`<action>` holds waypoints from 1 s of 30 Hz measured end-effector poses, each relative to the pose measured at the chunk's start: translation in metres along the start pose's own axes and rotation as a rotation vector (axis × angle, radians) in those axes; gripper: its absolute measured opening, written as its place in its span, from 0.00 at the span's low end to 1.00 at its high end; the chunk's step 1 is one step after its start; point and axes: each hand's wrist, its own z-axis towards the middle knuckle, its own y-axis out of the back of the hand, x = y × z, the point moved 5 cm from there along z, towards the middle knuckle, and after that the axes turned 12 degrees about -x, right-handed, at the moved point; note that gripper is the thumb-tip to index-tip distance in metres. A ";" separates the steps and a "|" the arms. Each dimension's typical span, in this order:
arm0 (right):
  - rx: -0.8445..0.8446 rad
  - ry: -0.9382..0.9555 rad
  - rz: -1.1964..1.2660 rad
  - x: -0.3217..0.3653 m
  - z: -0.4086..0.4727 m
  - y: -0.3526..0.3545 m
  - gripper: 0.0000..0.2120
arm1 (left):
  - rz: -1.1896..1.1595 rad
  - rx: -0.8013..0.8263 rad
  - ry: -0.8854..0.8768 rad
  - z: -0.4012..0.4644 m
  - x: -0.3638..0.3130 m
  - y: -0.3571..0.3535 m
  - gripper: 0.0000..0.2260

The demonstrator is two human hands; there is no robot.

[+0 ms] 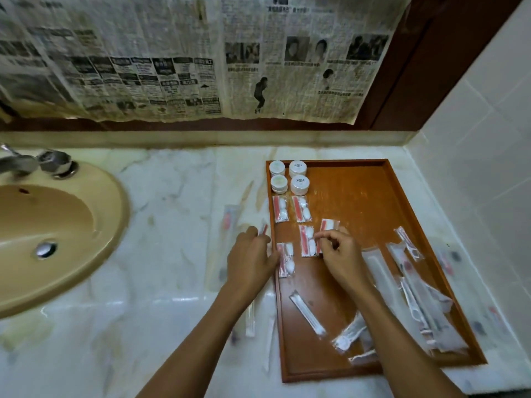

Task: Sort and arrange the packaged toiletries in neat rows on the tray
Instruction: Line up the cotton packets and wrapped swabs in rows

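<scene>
A brown wooden tray lies on the marble counter. Several round white tubs stand in its far left corner. Below them two red-and-white cotton packets sit side by side. My right hand pinches a small packet next to another one mid-tray. My left hand rests at the tray's left edge, fingertips touching a packet, and seems to hold a thin packet. Long clear packets lie loosely heaped at the right.
A beige sink with a chrome tap fills the left. Long wrapped items lie on the counter left of the tray. Newspaper covers the wall behind. White tiles rise at the right.
</scene>
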 end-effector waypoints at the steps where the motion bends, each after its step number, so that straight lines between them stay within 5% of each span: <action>1: 0.002 0.021 -0.039 0.001 0.002 -0.001 0.06 | 0.005 0.003 0.001 0.002 0.001 -0.003 0.17; 8: 0.201 0.258 -0.337 -0.005 0.019 -0.015 0.11 | 0.107 0.015 0.097 0.007 -0.001 -0.015 0.17; 15: 0.203 0.249 -0.235 -0.016 0.022 -0.017 0.12 | 0.114 -0.050 0.208 0.014 -0.008 -0.028 0.18; 30: 0.175 0.205 -0.133 -0.024 0.024 -0.020 0.10 | 0.045 -0.119 0.149 0.035 -0.013 -0.032 0.13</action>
